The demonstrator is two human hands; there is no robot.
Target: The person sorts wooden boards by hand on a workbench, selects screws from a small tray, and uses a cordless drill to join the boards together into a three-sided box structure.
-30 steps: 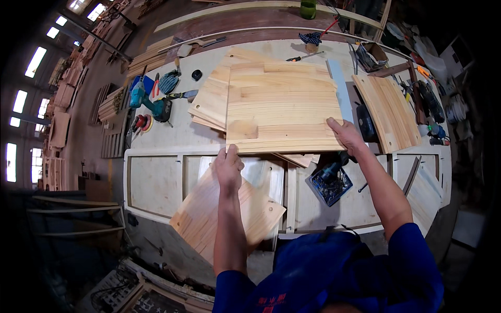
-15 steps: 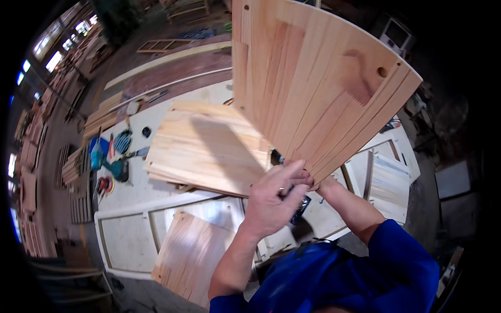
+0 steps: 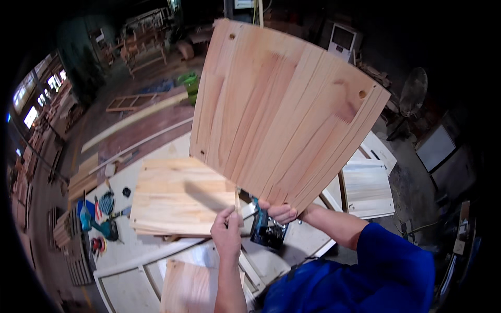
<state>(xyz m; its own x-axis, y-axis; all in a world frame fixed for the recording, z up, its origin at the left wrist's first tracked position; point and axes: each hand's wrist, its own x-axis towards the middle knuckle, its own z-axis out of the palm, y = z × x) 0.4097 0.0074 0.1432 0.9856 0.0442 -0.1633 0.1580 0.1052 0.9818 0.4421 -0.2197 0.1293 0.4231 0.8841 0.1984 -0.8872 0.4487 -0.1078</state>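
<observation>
A large light-wood panel [image 3: 287, 120] with a curved far edge and small corner holes is held up, tilted, over the work table. My right hand [image 3: 281, 212] grips its near lower edge, fingers wrapped round it. My left hand [image 3: 227, 232] is apart from that panel, fingers curled, beside the right end of a stack of similar panels [image 3: 180, 198]; what its fingertips pinch, if anything, is too small to make out. Between my hands a teal and black cordless power tool [image 3: 269, 232] stands on the table, partly hidden by the right hand and the raised panel.
On the table's left lie a teal cordless drill [image 3: 107, 227], a red and black round tool [image 3: 98, 245] and a black round piece [image 3: 126, 192]. Nearer me are a wood panel [image 3: 182, 287] and a white frame [image 3: 122, 271]. A pale panel [image 3: 368, 185] lies at right.
My left hand has left the raised panel's lower corner and moved left to the stack's edge. The right hand still holds the panel, which appears lower and more to the left as the view shifts.
</observation>
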